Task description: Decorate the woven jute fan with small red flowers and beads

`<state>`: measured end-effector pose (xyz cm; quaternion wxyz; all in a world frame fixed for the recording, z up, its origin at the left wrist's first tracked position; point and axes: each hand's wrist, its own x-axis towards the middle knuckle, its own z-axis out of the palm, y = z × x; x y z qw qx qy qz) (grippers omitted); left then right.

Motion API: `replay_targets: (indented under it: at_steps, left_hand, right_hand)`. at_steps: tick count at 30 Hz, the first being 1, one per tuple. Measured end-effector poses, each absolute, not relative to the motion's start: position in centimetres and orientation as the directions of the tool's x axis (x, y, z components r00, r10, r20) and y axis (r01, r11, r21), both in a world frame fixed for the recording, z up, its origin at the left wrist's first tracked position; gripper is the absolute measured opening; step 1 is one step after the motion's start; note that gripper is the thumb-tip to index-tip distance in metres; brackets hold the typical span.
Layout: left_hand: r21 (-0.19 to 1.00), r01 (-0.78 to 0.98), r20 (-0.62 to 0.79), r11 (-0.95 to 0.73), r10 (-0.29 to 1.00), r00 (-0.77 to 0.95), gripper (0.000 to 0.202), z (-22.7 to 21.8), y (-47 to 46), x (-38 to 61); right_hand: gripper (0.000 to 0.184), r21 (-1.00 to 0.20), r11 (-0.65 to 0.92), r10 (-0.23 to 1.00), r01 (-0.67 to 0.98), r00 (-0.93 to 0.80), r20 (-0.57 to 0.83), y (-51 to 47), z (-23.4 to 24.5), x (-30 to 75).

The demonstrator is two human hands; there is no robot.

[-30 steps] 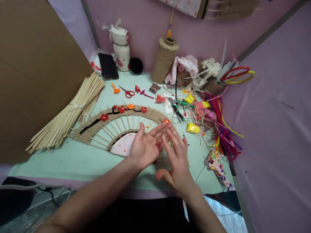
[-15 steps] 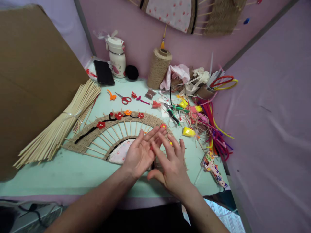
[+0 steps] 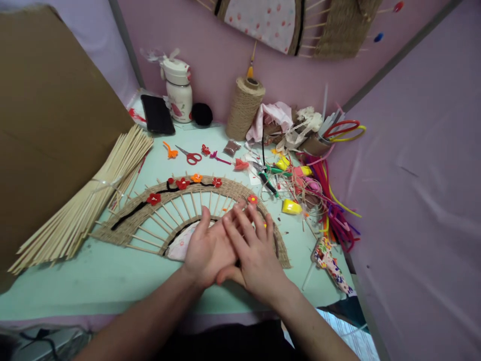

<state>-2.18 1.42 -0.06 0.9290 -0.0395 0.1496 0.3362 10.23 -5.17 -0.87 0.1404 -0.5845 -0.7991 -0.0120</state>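
My left hand (image 3: 208, 245) is palm up with its thumb out and fingers stretched. Across its palm and fingers lies my right hand (image 3: 255, 255), palm down, fingers extended. Whatever may lie between the palms is hidden. Beneath both hands on the table rests a fan-shaped panel (image 3: 124, 225) of thin sticks woven with twine. Along its upper band, a black line carries red flowers (image 3: 154, 199) and an orange flower (image 3: 197, 178). A red flower with a yellow centre (image 3: 252, 199) sits just beyond my fingertips. My hands cover part of the panel's pale, dotted inner piece (image 3: 180, 244).
A bundle of thin sticks (image 3: 82, 200) lies left, against a cardboard sheet (image 3: 56, 110). Behind the panel are red-handled scissors (image 3: 193, 158), a twine spool (image 3: 244, 110) and a bottle (image 3: 179, 95). Pliers (image 3: 267, 183), pipe cleaners (image 3: 334, 205) and a patterned glue gun (image 3: 332, 265) lie right.
My right hand has moved left and come down onto my left palm, with its fingers closer together. A small red spot between the hands earlier is now hidden.
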Motion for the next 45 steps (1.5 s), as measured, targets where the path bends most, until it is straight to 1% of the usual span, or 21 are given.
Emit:
replay_targets:
  at_steps: [2,4,7,10,12,14,19,22,24,26,28,30,32,34,37,39,41,42,43,44,45]
  left_hand:
    - [0.029,-0.644,-0.325,0.764,0.617,0.717,0.075,-0.5,1.2,-1.9]
    - [0.060,-0.680,-0.380,0.731,0.647,0.661,0.073,-0.8,1.2,-1.7]
    - [0.075,-0.699,-0.419,0.711,0.659,0.625,0.068,-0.9,1.6,-1.7]
    - [0.082,-0.701,-0.416,0.709,0.663,0.622,0.068,-0.4,1.9,-1.7]
    - [0.089,-0.706,-0.417,0.702,0.670,0.614,0.069,0.0,2.0,-1.7]
    - [0.094,-0.712,-0.408,0.696,0.679,0.610,0.070,0.2,2.0,-1.6]
    - [0.107,-0.678,-0.395,0.728,0.657,0.642,0.070,0.1,1.4,-1.3]
    - [0.110,-0.654,-0.383,0.748,0.639,0.667,0.072,0.0,1.3,-1.5]
    - [0.125,-0.668,-0.374,0.734,0.659,0.653,0.073,0.1,1.4,-1.7]
    - [0.138,-0.686,-0.368,0.715,0.680,0.634,0.072,0.3,1.5,-1.8]
    - [0.133,-0.670,-0.372,0.730,0.664,0.649,0.071,0.4,1.6,-1.8]
    - [0.132,-0.640,-0.370,0.757,0.636,0.677,0.074,0.4,1.7,-1.8]
    - [0.146,-0.631,-0.356,0.762,0.636,0.685,0.075,0.4,1.7,-1.7]
    - [0.164,-0.636,-0.341,0.754,0.648,0.681,0.074,0.5,1.8,-1.6]
    - [0.206,-0.623,-0.349,0.755,0.651,0.674,0.073,1.0,1.7,-1.3]
    - [0.262,-0.606,-0.359,0.751,0.659,0.662,0.073,1.3,1.6,-1.0]
    - [0.383,-0.575,-0.362,0.723,0.690,0.627,0.067,1.4,1.9,-1.0]
    - [0.493,-0.542,-0.357,0.680,0.727,0.587,0.060,1.3,2.1,-1.0]
    - [0.637,-0.481,-0.332,0.603,0.777,0.535,0.050,1.2,2.5,-1.2]
    - [0.790,-0.378,-0.276,0.482,0.831,0.483,0.040,1.0,3.0,-1.3]
    - [0.917,-0.236,-0.192,0.322,0.873,0.447,0.030,0.8,3.6,-1.5]
  right_hand:
    - [0.098,-0.183,0.379,0.919,0.907,-0.344,0.194,-5.2,-0.7,9.8]
    - [0.104,-0.245,0.440,0.896,0.864,-0.406,0.179,-5.4,-0.4,9.6]
    - [0.111,-0.308,0.427,0.898,0.850,-0.360,0.252,-5.7,-0.3,10.3]
    - [0.102,-0.266,0.391,0.901,0.881,-0.308,0.306,-6.0,-0.5,11.4]
    - [0.095,-0.209,0.393,0.896,0.896,-0.322,0.304,-6.2,-0.8,11.8]
    - [0.093,-0.175,0.395,0.896,0.902,-0.335,0.293,-6.4,-1.0,11.8]
    - [0.092,-0.155,0.366,0.908,0.918,-0.316,0.274,-6.2,-1.1,10.7]
    - [0.091,-0.151,0.399,0.898,0.904,-0.352,0.265,-6.1,-1.1,10.4]
    - [0.088,-0.150,0.414,0.893,0.898,-0.369,0.255,-6.1,-1.1,10.5]
    - [0.085,-0.149,0.381,0.906,0.912,-0.336,0.259,-6.0,-1.0,10.7]
    - [0.082,-0.150,0.357,0.910,0.922,-0.307,0.277,-5.8,-0.8,10.8]
    - [0.074,-0.153,0.390,0.890,0.908,-0.329,0.314,-5.7,-0.5,10.8]
    - [0.055,-0.176,0.399,0.874,0.900,-0.314,0.371,-5.6,-0.3,10.6]
    - [0.034,-0.248,0.338,0.880,0.908,-0.211,0.426,-5.5,-0.2,10.2]
    - [0.021,-0.391,0.239,0.885,0.889,-0.033,0.465,-5.1,-0.1,9.6]
    - [0.016,-0.464,0.240,0.876,0.853,0.015,0.481,-4.9,0.1,9.6]
    - [0.013,-0.521,0.250,0.868,0.816,0.049,0.494,-4.7,0.6,10.1]
    - [0.013,-0.543,0.246,0.863,0.803,0.074,0.500,-4.6,0.9,10.6]
    - [0.012,-0.563,0.235,0.855,0.793,0.107,0.508,-4.4,1.2,11.3]
    - [0.013,-0.578,0.214,0.845,0.787,0.149,0.514,-4.1,1.6,12.1]
    - [0.013,-0.595,0.197,0.831,0.779,0.190,0.524,-3.8,1.9,13.0]
